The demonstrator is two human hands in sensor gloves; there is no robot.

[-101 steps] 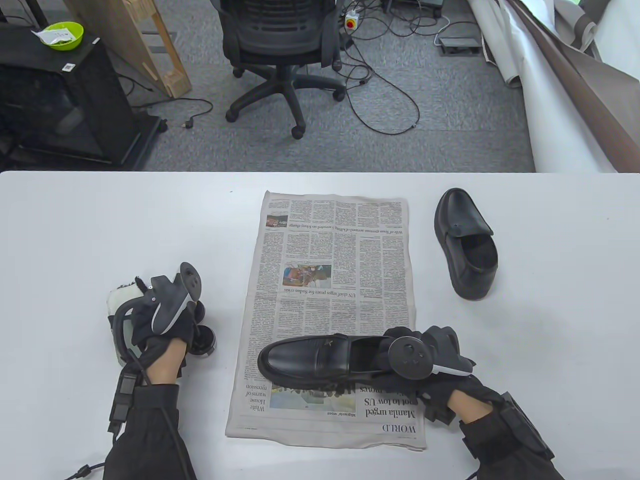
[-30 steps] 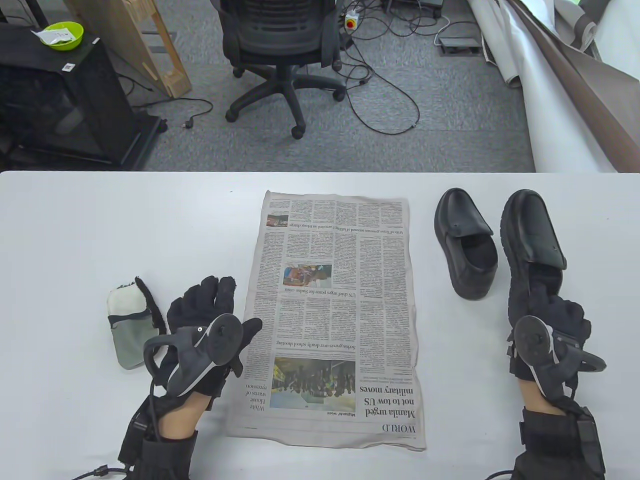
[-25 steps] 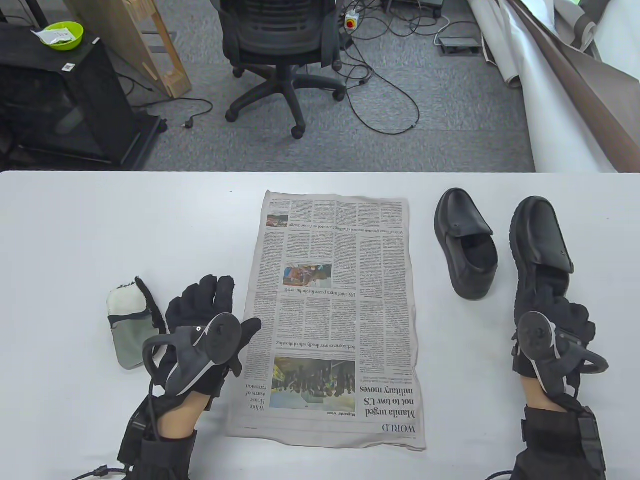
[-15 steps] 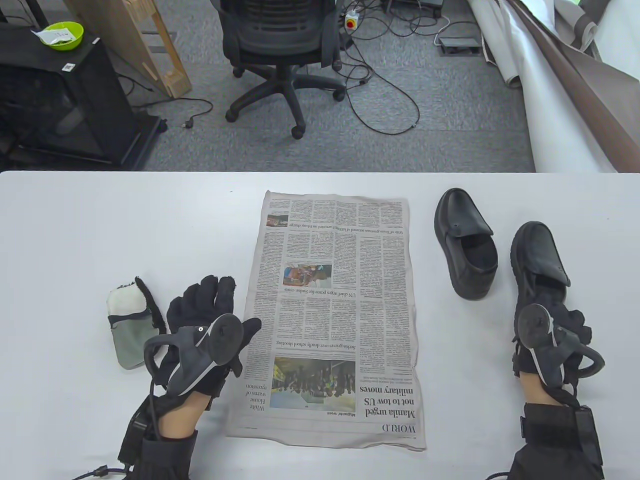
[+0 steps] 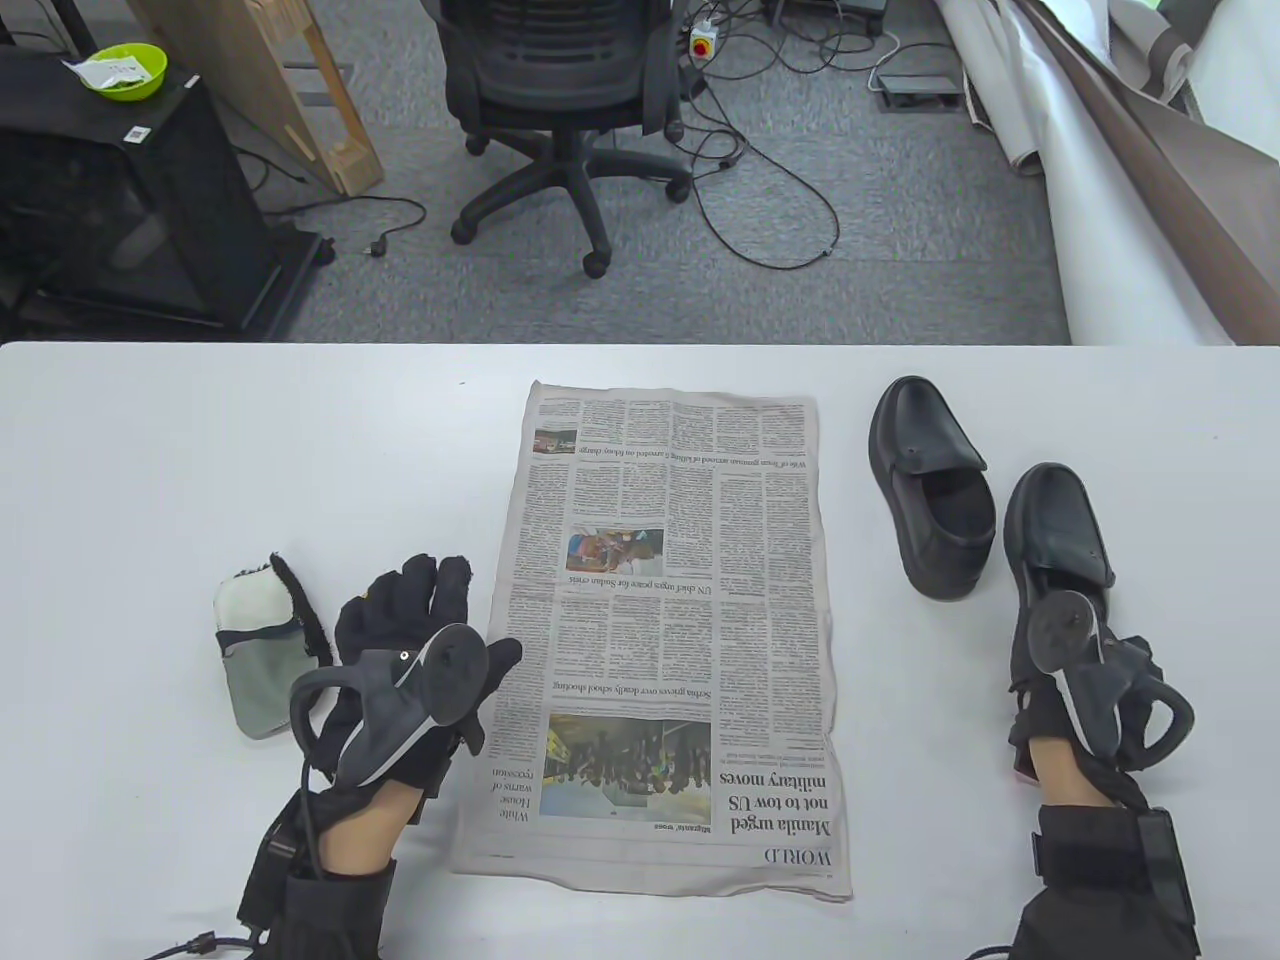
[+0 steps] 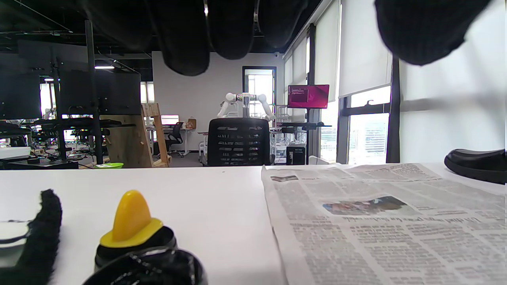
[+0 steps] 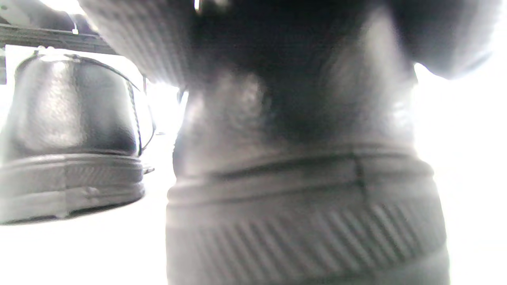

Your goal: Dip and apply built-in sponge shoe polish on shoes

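Shoe sits on the table at far right, just beside its mate; my right hand grips its heel end. My left hand hovers with fingers spread, holding nothing, beside the newspaper, above the yellow-tipped polish applicator. Brush mitt lies left of it.

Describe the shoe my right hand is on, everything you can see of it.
The held shoe is a black, smooth, leather-looking slip-on with a thick dark sole, ribbed at the heel in the right wrist view. It stands on the white table, off the newspaper, toe pointing away from you, close beside the other shoe and set a little nearer to you. The right hand grips its heel end, covering the opening. Whether the two shoes touch cannot be told.
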